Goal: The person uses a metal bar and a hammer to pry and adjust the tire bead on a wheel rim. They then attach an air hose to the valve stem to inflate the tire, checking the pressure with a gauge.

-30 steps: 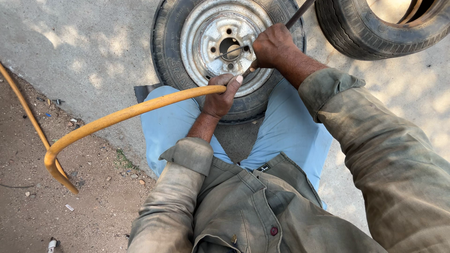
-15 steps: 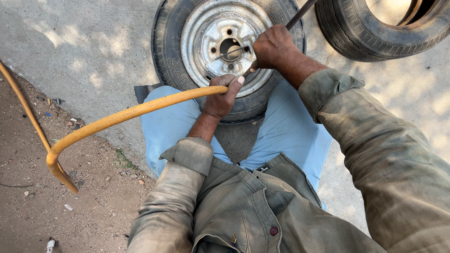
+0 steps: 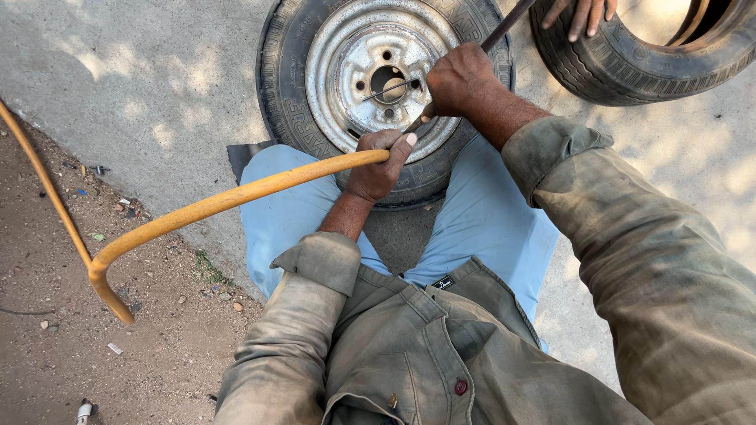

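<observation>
Head view, looking down at a crouching person in light blue trousers [image 3: 480,228] and an olive work shirt [image 3: 441,354]. The left hand [image 3: 379,167] is gripping the end of a yellow hose [image 3: 228,201], its fingers curled fully around the tube and the thumb pressing along the top; the hand is resting against the sidewall of a tyre [image 3: 285,94] lying flat on the concrete ground [image 3: 134,79]. The hose is running from this hand leftward and downward, bending sharply over the dirt strip [image 3: 71,346] and continuing up toward the left edge of the frame. The right hand [image 3: 461,79] is closed in a tight fist around a dark metal bar [image 3: 504,27], which is slanting from the upper right down to the edge of the steel wheel rim [image 3: 370,47]; the bar's lower tip is lying just beside the left hand, and whether it is touching the rim cannot be told. A thin wire [image 3: 390,88] is lying across the rim's centre hole. The tyre is sitting directly in front of the person's knees, partly between them. A second tyre [image 3: 630,71] is lying at the upper right, well apart from the gripping hands, and another person's fingers [image 3: 579,12] are resting on its inner edge.
</observation>
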